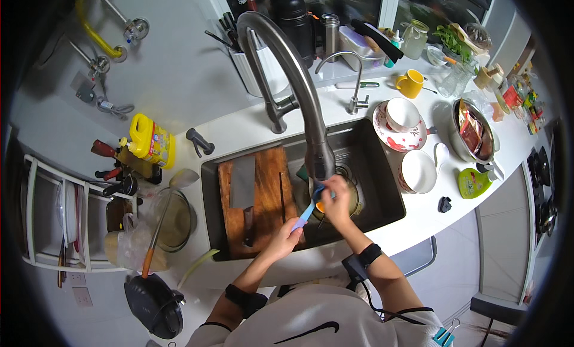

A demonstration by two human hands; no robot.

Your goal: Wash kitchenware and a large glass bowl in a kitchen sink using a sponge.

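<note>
My left hand (286, 238) grips the lower end of a slim utensil with a blue-and-purple handle (306, 214). The fingers of my right hand (337, 199) close around its darker blue upper end, whose exact form is hidden and blurred. Both hands are over the dark sink (381, 185), just below the head of the tall pull-down faucet (320, 161). Beneath the right hand, a round vessel (354, 197) sits in the basin, partly covered. To the left, a wooden cutting board (269, 190) lies across the sink with a cleaver (242, 183) on it.
Right of the sink are a plate (392, 140) carrying a bowl (402, 114), another bowl (418, 172) and a steel basin (466, 143). On the left stand a yellow detergent jug (152, 140), a glass bowl (175, 223) with a long-handled spatula (159, 232) across it, and a dish rack (83, 257).
</note>
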